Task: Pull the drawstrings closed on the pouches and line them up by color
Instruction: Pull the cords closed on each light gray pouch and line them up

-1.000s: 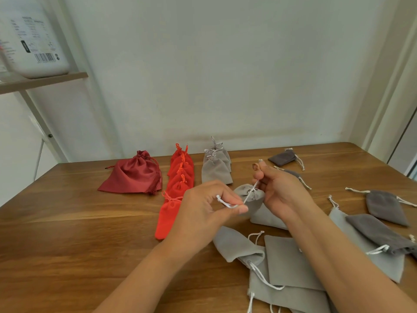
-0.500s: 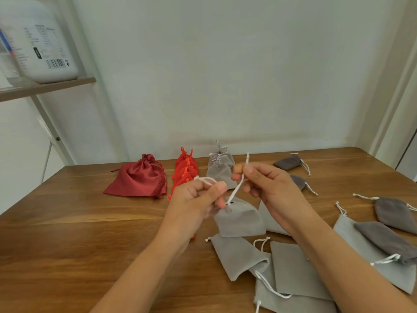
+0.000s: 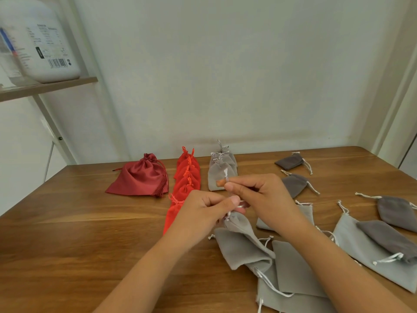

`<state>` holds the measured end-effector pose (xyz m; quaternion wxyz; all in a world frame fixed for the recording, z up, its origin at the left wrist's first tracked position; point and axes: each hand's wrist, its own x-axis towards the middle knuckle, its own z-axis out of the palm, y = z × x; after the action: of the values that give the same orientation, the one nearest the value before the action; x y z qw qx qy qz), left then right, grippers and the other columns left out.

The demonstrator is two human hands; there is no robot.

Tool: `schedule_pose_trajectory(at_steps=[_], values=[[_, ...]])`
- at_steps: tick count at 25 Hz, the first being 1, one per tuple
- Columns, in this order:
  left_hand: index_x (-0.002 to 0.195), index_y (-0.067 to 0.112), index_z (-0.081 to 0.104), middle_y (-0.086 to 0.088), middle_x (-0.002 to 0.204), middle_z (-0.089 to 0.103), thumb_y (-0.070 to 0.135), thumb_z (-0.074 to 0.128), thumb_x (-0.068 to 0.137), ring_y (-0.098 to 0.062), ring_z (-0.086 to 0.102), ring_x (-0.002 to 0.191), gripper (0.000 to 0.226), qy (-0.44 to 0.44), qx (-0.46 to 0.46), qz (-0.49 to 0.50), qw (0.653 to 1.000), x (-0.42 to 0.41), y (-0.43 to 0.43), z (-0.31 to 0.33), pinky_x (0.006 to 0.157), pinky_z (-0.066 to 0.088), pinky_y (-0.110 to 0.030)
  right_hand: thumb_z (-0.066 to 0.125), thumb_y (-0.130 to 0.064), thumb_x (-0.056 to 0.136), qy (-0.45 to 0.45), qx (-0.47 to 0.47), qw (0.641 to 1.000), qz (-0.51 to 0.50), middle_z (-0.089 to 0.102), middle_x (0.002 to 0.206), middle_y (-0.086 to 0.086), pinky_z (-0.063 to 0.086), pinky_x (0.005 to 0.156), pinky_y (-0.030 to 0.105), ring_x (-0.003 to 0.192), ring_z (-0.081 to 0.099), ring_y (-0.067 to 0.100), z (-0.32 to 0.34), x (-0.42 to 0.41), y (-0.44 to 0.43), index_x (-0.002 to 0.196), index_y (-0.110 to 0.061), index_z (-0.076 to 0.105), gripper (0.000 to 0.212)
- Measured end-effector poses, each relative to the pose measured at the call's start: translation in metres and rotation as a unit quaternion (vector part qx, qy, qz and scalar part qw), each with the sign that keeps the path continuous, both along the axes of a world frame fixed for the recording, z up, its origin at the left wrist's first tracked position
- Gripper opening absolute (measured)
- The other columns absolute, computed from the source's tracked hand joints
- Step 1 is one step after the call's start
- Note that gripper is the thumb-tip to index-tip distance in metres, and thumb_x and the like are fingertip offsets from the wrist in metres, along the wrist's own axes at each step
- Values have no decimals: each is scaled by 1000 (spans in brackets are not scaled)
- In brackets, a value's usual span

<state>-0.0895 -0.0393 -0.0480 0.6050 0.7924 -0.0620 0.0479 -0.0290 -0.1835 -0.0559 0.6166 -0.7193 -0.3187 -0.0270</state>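
1. The left hand (image 3: pixel 203 213) and the right hand (image 3: pixel 264 197) meet above the middle of the counter (image 3: pixel 67 233), each closed in a pinch on the white drawstring (image 3: pixel 226 173) of one light grey pouch (image 3: pixel 241 227).
2. The right hand holds a cord end up by its fingertips. The left hand pinches the cord at the pouch's gathered mouth.
3. The pouch's lower end lies against the open grey pouches (image 3: pixel 293 267) flat on the counter just below the hands.
4. At the back stand a dark red satin pouch (image 3: pixel 140 179), a row of orange-red pouches (image 3: pixel 187 177) and a row of closed light grey pouches (image 3: pixel 221 170), side by side.
5. Dark grey pouches (image 3: pixel 290 161) lie scattered to the right, one on top of a large pale grey pouch (image 3: pixel 352 242).
6. A white jug (image 3: pixel 40 41) sits on a shelf (image 3: pixel 56 85) at upper left.
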Motion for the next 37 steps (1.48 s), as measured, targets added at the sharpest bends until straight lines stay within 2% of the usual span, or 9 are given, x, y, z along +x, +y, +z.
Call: schedule_pose_trajectory(at_steps=[5, 10, 15, 18, 22, 26, 32, 34, 37], values=[[48, 19, 66, 4, 52, 57, 24, 63, 87, -8, 46, 48, 39, 24, -69, 107, 992, 8, 14, 1, 53, 41, -16, 65, -33, 84, -146, -113, 983, -13, 71, 87, -3, 51, 74, 32, 82, 65, 12, -3, 6, -4, 106, -24, 73, 25], [64, 9, 74, 2, 55, 53, 29, 63, 86, -9, 44, 53, 31, 45, -73, 106, 991, 9, 18, -1, 60, 37, -24, 62, -25, 85, -273, -156, 943, -107, 67, 84, -8, 42, 70, 6, 80, 54, 0, -5, 13, -4, 109, -16, 72, 28], [83, 7, 77, 0, 71, 65, 20, 64, 85, -5, 45, 57, 19, 94, -142, 77, 982, 12, 20, -5, 53, 36, -16, 53, -25, 96, -210, -214, 938, -172, 63, 85, -4, 45, 69, 27, 78, 55, 11, 1, 10, -6, 93, -16, 67, 16], [90, 7, 75, 0, 74, 69, 17, 65, 78, -3, 55, 60, 19, 134, -230, 64, 962, 13, 20, -6, 55, 47, -11, 38, -36, 99, -216, -183, 944, -172, 52, 71, -6, 38, 61, 25, 66, 48, 10, 1, 2, -1, 78, -20, 54, 31], [88, 6, 75, -5, 77, 70, 14, 65, 71, -6, 62, 62, 22, 150, -330, 76, 929, 17, 25, -5, 57, 52, -12, 42, -34, 100, -130, -152, 978, -57, 45, 55, -11, 35, 55, 22, 56, 45, 7, 10, -9, 1, 62, -28, 44, 39], [77, 11, 79, -2, 72, 70, 6, 65, 66, -4, 62, 58, 18, 126, -396, 70, 907, 16, 30, 1, 57, 52, -11, 52, -22, 96, -38, -114, 992, 37, 51, 55, -6, 45, 59, 26, 55, 50, 7, 15, -12, -2, 60, -11, 53, 38], [78, 13, 78, -8, 82, 74, 10, 74, 60, -8, 68, 71, 19, 20, -187, 56, 980, 8, 31, 10, 62, 52, -15, 59, -24, 91, -45, -28, 998, -38, 54, 55, -4, 41, 60, 15, 56, 49, 3, 22, -7, -12, 56, -10, 59, 38], [85, 13, 76, -8, 81, 75, 6, 76, 64, -8, 69, 75, 23, -20, -121, 65, 990, 6, 33, 11, 63, 50, -13, 63, -34, 88, -105, -31, 986, -127, 60, 72, -11, 40, 66, 15, 71, 53, 3, 21, -4, -15, 72, -23, 67, 20], [90, 13, 74, -4, 82, 75, 2, 76, 71, -12, 70, 82, 22, -79, -13, 52, 995, 4, 32, 10, 74, 52, -17, 62, -28, 89, -142, -97, 982, -70, 63, 107, -22, 36, 91, 9, 112, 50, -4, 18, -1, -13, 99, -32, 67, 12]])
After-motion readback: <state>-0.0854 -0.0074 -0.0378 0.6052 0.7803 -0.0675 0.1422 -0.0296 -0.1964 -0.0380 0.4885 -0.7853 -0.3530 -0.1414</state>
